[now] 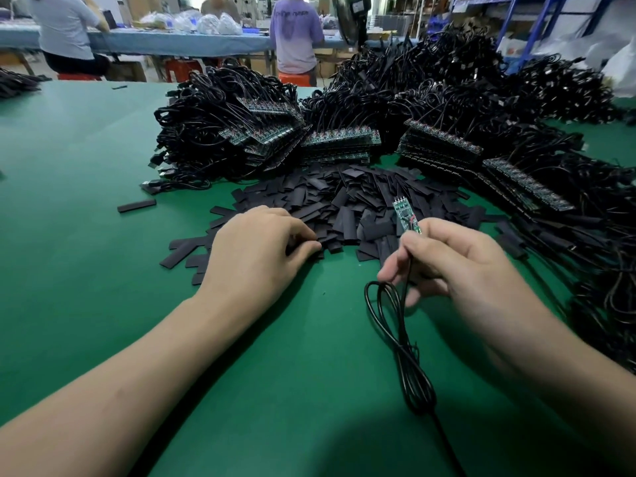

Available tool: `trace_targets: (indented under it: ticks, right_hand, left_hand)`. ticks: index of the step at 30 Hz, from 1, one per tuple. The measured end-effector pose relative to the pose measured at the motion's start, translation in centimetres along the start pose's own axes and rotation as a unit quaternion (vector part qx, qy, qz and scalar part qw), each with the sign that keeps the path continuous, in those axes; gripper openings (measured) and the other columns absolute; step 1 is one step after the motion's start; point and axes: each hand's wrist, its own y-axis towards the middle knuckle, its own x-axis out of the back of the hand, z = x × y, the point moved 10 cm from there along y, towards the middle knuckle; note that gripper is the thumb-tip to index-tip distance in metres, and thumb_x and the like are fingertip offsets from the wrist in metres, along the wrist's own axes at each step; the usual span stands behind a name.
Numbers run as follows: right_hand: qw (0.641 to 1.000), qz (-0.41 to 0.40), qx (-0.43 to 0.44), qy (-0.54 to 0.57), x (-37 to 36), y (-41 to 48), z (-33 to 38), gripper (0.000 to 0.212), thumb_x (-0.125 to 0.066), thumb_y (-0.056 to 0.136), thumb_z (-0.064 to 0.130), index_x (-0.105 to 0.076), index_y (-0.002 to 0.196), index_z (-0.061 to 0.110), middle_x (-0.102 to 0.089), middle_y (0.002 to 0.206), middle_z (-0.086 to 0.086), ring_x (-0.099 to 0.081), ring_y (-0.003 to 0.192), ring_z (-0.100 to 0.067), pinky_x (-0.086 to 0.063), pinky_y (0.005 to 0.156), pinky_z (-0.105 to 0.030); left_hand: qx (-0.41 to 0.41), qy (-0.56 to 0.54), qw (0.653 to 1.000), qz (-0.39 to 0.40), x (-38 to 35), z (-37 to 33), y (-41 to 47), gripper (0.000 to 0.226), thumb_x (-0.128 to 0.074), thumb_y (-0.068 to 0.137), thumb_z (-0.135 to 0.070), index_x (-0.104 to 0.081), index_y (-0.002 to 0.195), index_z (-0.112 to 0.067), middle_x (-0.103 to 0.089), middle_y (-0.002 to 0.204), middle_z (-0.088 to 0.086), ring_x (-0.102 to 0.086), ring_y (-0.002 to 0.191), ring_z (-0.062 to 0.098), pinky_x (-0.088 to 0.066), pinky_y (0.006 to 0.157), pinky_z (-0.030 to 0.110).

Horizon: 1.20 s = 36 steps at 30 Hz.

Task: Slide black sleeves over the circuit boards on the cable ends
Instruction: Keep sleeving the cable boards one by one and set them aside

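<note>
The small green circuit board (406,215) on its thin black cable (409,366) stands upright right of centre, its bottom end pinched in the right hand (461,263) grip. It's just above the near edge of the heap of flat black sleeves (344,197). The left hand (258,249) rests curled on that heap, can't tell if its grip has a sleeve. The cable's loops lie on the green bench (86,201), and there are stacks of bundled cables (223,132) at the far side.

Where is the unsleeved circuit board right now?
Right of centre in the head view: the circuit board stands upright, pinched at its base by the right hand, just in front of the pile of black sleeves.
</note>
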Motion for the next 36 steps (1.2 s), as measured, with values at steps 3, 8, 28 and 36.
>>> trace_targets:
  ticks: [3, 8, 28, 36]
  right_hand:
    - [1.0, -0.002, 0.014, 0.007, -0.2, -0.1, -0.2, 0.028, -0.049, 0.105, 0.024, -0.057, 0.081, 0.013, -0.077, 0.081, -0.008, -0.07, 0.074, -0.01, -0.057, 0.061, -0.025]
    - [1.0, -0.006, -0.011, -0.007, -0.3, -0.5, -1.1, 0.03, -0.05, 0.094, 0.042, -0.054, 0.077, 0.018, -0.072, 0.069, -0.008, -0.048, 0.061, -0.026, -0.044, 0.059, -0.037]
    - [0.997, 0.018, 0.025, -0.073, -1.0, -1.4, -0.6, 0.035, -0.057, 0.104, 0.038, -0.068, 0.076, 0.021, -0.064, 0.052, 0.006, -0.03, 0.038, -0.008, -0.026, 0.041, -0.018]
    - [0.998, 0.041, 0.033, -0.017, -0.6, -0.8, -0.5, 0.039, -0.047, 0.099, 0.041, -0.057, 0.066, 0.022, -0.052, 0.055, 0.002, -0.048, 0.062, -0.029, -0.041, 0.068, -0.043]
  left_hand:
    - [-0.001, 0.009, 1.0, -0.03, 0.8, 0.0, 0.0, 0.012, -0.07, 0.091, -0.038, -0.078, 0.093, -0.03, -0.072, 0.089, -0.01, -0.062, 0.092, 0.017, -0.045, 0.071, 0.03]
    - [0.038, -0.246, 0.968, 0.021, 0.3, 0.0, -0.5, 0.009, -0.07, 0.094, -0.023, -0.073, 0.085, -0.024, -0.073, 0.074, -0.007, -0.067, 0.07, 0.011, -0.051, 0.066, 0.024]
    - [-0.13, -0.248, 0.96, -0.009, 2.7, -6.0, -2.8, 0.023, -0.081, 0.083, -0.036, -0.08, 0.1, -0.022, -0.072, 0.087, -0.01, -0.065, 0.077, 0.003, -0.049, 0.069, 0.016]
    - [0.004, -0.355, 0.935, 0.004, 1.7, -1.6, -1.9, 0.022, -0.077, 0.076, -0.039, -0.08, 0.096, -0.03, -0.077, 0.09, -0.012, -0.071, 0.078, 0.01, -0.058, 0.073, 0.03]
